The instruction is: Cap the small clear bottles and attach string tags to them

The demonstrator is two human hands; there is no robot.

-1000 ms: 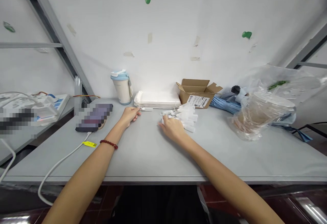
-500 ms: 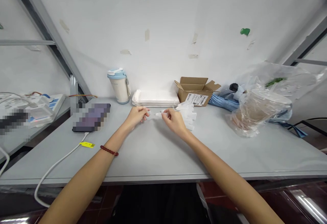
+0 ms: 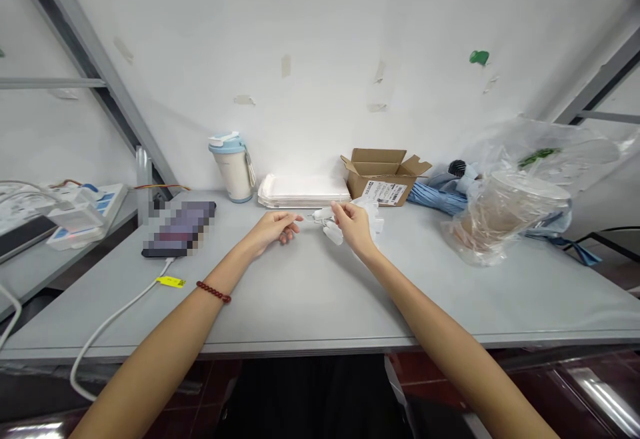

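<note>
My left hand (image 3: 277, 231) is raised over the grey table, its thumb and forefinger pinched together; what lies between them, if anything, is too small to make out. My right hand (image 3: 354, 225) grips a small white plastic piece (image 3: 323, 213) with a thin tip pointing toward the left fingertips. A narrow gap separates the two hands. Close under the right fingers is another whitish translucent piece (image 3: 333, 232). Behind and beside that hand sits a loose pile of similar translucent pieces (image 3: 376, 227), partly hidden by it.
A stack of white envelopes (image 3: 305, 192) and an open cardboard box (image 3: 384, 182) stand at the wall. Leftward are a cup with a blue lid (image 3: 233, 167) and a phone (image 3: 181, 229) on a charging cable (image 3: 117, 319). A plastic-wrapped container (image 3: 515, 209) lies right, near blue fabric (image 3: 437, 197).
My right hand has shifted slightly right and up, bringing the white piece with it. My left hand has moved a little right, and its lower fingers have loosened.
</note>
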